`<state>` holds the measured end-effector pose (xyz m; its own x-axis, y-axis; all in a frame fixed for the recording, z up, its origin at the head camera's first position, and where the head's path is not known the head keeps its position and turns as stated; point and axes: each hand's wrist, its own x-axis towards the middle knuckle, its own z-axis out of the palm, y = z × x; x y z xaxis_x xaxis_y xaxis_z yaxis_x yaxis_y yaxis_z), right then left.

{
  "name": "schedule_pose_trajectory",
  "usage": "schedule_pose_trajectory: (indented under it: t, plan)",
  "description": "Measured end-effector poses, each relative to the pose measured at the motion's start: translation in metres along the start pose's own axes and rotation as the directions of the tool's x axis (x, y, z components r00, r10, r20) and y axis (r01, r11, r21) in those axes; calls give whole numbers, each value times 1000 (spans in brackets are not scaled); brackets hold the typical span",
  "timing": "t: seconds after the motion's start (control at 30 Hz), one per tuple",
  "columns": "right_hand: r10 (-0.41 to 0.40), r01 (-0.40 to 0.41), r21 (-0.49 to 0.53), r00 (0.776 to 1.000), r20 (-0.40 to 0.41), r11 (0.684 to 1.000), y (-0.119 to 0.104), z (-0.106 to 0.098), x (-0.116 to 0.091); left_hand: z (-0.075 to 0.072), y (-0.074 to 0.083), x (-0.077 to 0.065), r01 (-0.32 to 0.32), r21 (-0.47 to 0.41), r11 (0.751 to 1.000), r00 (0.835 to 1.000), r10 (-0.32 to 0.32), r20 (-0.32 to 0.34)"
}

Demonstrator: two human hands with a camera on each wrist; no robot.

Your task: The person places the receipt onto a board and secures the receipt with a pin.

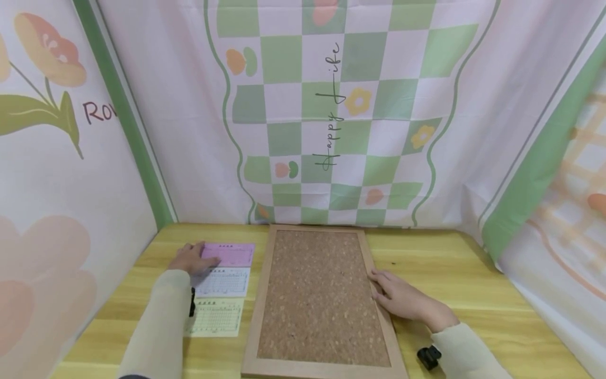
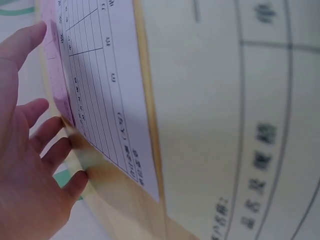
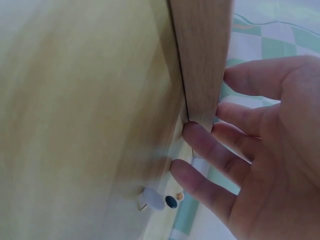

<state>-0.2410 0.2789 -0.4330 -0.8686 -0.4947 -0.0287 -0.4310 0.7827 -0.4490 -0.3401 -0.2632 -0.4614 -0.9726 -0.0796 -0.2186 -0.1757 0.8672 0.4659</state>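
Observation:
A cork board in a light wooden frame lies on the table. Left of it, printed paper slips form a column: a pink slip at the back, a white slip in the middle, and a pale yellow slip in front. My left hand is at the pink slip's left end, thumb and fingers spread, as the left wrist view also shows. My right hand touches the board's right frame edge with extended fingertips. The right wrist view shows its fingers along the wooden frame.
Beyond the right hand, push pins stand on the wooden table, among them a white pin and a dark green pin. A checked curtain hangs behind the table, with printed cloth at both sides. Each wrist wears a small black device.

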Motion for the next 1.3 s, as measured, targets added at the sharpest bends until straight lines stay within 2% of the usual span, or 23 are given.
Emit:
schedule_pose_trajectory:
  t: [0.2,0.77,1.13,1.3]
  plan:
    - [-5,5,3,1000,0,1000,-1,0,0,-3,6,-9,-6,22,1000,1000,6,-9]
    - [-9,9,26,1000,19,1000,-5,-3,-1,2,5,-5,-2,50,999,999,5,-45]
    - [-14,14,-1,1000,-6,1000,-7,-2,-3,6,2,8,-3,48,999,998,7,-66]
    - [-16,16,-10,1000,-17,1000,-5,0,-2,4,2,11,-30,40,999,995,34,-94]
